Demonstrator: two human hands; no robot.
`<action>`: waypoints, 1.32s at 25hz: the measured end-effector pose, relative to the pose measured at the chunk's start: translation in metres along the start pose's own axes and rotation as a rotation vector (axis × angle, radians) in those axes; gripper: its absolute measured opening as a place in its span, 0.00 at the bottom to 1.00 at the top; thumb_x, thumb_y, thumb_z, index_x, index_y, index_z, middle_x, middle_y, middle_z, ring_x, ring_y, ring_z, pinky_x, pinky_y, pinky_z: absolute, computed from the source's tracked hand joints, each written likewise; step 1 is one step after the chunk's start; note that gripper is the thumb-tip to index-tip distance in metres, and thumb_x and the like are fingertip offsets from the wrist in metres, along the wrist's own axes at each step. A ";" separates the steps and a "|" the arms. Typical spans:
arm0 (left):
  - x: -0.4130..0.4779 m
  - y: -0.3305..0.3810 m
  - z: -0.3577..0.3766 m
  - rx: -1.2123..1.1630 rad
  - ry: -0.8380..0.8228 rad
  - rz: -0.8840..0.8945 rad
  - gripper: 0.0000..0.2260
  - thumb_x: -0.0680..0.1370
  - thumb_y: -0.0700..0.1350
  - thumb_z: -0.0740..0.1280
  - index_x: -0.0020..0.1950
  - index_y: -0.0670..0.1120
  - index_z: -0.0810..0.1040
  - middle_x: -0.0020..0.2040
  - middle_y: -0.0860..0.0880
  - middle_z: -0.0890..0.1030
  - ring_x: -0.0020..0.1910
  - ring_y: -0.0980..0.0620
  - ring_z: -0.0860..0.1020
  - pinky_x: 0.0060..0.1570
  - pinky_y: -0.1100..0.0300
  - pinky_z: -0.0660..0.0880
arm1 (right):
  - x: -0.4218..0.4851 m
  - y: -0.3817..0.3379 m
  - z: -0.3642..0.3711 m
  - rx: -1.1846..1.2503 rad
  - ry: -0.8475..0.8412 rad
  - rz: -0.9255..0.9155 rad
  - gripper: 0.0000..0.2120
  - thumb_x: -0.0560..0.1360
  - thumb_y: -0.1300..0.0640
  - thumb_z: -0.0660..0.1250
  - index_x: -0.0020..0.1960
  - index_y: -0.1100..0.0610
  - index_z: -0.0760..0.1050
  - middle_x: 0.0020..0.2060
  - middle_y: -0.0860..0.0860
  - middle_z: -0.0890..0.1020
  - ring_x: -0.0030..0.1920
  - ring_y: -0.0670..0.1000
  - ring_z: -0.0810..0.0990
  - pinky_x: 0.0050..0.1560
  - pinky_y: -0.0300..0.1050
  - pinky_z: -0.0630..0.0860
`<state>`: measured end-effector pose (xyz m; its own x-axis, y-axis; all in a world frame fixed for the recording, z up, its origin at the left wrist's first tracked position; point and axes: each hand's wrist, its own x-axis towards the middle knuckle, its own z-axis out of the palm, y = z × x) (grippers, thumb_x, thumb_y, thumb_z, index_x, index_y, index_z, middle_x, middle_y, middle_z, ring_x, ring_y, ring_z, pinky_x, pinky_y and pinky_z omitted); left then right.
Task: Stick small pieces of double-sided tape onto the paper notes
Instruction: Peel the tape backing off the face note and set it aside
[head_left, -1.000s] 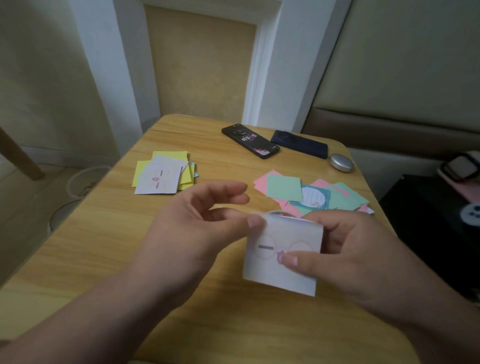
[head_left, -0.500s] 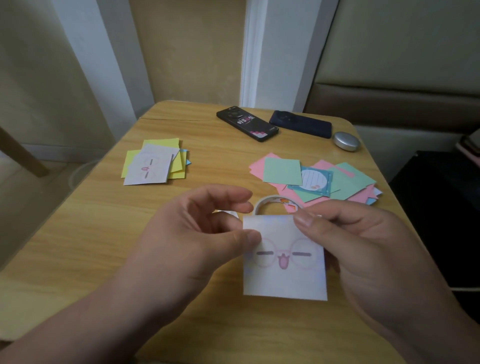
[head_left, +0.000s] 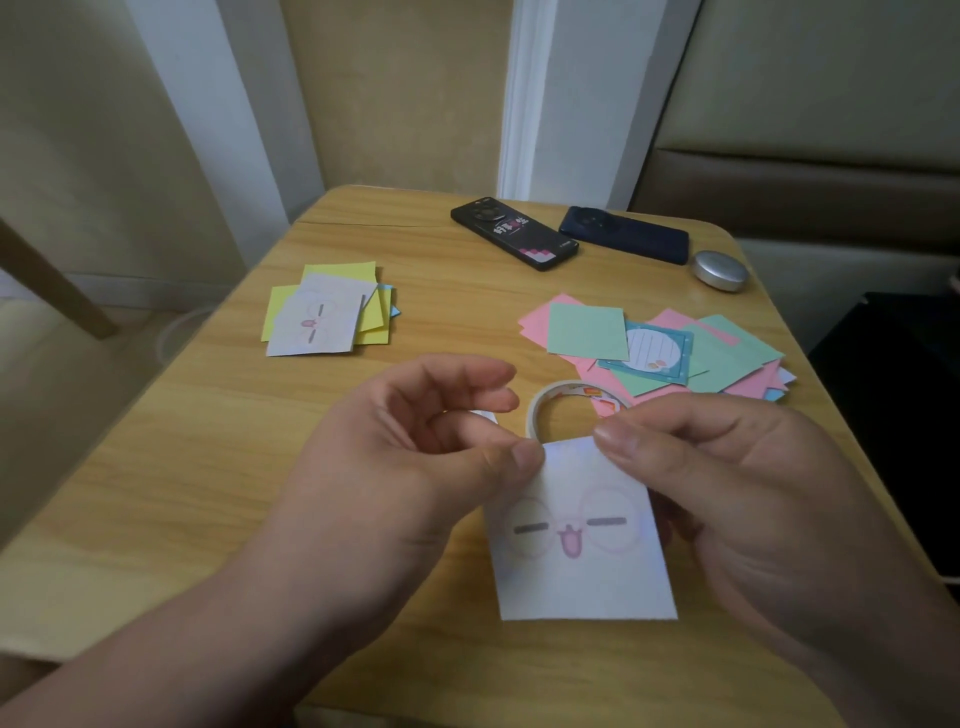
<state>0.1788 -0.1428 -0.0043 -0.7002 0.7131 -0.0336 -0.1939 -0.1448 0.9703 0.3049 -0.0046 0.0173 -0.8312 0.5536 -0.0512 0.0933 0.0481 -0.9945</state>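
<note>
Near the table's (head_left: 156, 493) left edge lies the yellow stack (head_left: 332, 306). Over its near middle, our left hand (head_left: 415, 457) pinches the white face note's (head_left: 576, 561) top left corner, and our right hand (head_left: 737, 493) pinches the top right. We should hold the note taut and rub the tape down firmly along that top edge, with the tape roll (head_left: 558, 395) just behind.

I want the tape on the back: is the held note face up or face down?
Face up: the white note shows its printed cartoon face toward the camera.
</note>
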 end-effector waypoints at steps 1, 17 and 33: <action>0.000 0.000 0.000 -0.004 0.009 0.006 0.17 0.62 0.36 0.77 0.48 0.48 0.85 0.39 0.44 0.84 0.37 0.53 0.81 0.42 0.64 0.77 | 0.000 0.001 0.001 -0.032 0.014 -0.010 0.11 0.63 0.48 0.72 0.37 0.56 0.85 0.31 0.58 0.84 0.33 0.51 0.81 0.30 0.37 0.74; 0.001 -0.001 0.003 -0.099 0.160 -0.022 0.18 0.58 0.32 0.80 0.46 0.44 0.86 0.40 0.45 0.84 0.36 0.50 0.80 0.41 0.63 0.79 | 0.006 0.008 -0.001 0.123 0.155 0.083 0.17 0.57 0.48 0.80 0.40 0.58 0.84 0.36 0.56 0.85 0.35 0.52 0.83 0.32 0.45 0.75; 0.001 -0.004 0.001 -0.024 0.065 -0.067 0.19 0.60 0.37 0.78 0.50 0.47 0.85 0.49 0.47 0.86 0.41 0.49 0.83 0.51 0.52 0.81 | 0.002 0.005 -0.008 -0.124 -0.081 0.146 0.05 0.73 0.57 0.71 0.46 0.56 0.85 0.38 0.55 0.87 0.39 0.56 0.87 0.38 0.50 0.82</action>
<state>0.1796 -0.1407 -0.0081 -0.7279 0.6761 -0.1144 -0.2576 -0.1151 0.9594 0.3082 0.0029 0.0131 -0.8447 0.4941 -0.2059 0.2784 0.0770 -0.9574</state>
